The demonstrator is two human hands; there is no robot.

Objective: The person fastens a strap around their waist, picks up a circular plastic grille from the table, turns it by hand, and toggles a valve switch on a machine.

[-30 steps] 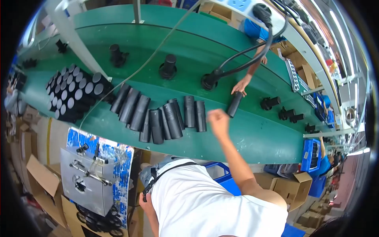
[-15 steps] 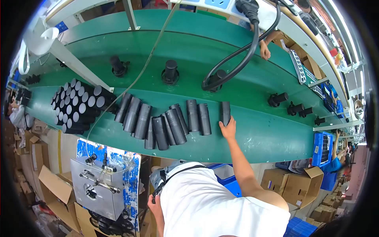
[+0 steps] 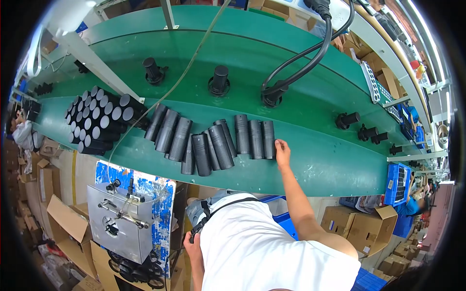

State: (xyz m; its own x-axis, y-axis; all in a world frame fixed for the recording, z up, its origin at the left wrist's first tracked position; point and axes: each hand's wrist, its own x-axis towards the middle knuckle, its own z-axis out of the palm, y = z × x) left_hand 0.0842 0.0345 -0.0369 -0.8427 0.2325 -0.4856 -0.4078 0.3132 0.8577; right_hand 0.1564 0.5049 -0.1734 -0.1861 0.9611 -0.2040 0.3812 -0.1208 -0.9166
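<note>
My right hand (image 3: pixel 283 154) is against the right side of a black ribbed cylinder (image 3: pixel 268 139), its fingers bent and close together; the thumb is not clearly visible. This cylinder stands at the right end of a loose row of similar black cylinders (image 3: pixel 199 154) on the green bench. Down by my waist, my left hand (image 3: pixel 192 246) has its fingers curled at a black strap (image 3: pixel 199 227); whatever lies inside them is hidden. To the left, a stack of black cylinders (image 3: pixel 99 116) lies with pale round ends facing out.
Black fittings (image 3: pixel 220 81) stand along the green belt (image 3: pixel 189 56) behind the bench. A thick black cable (image 3: pixel 310 65) and a thin hose (image 3: pixel 194 53) hang across. A metal box machine (image 3: pixel 119 220) is at lower left. Cardboard boxes (image 3: pixel 359 225) and a blue crate (image 3: pixel 397 184) are at right.
My right hand has brought the cylinder left, up beside the row, and now sits at its right side. My left hand stays at the waist. The view has shifted slightly.
</note>
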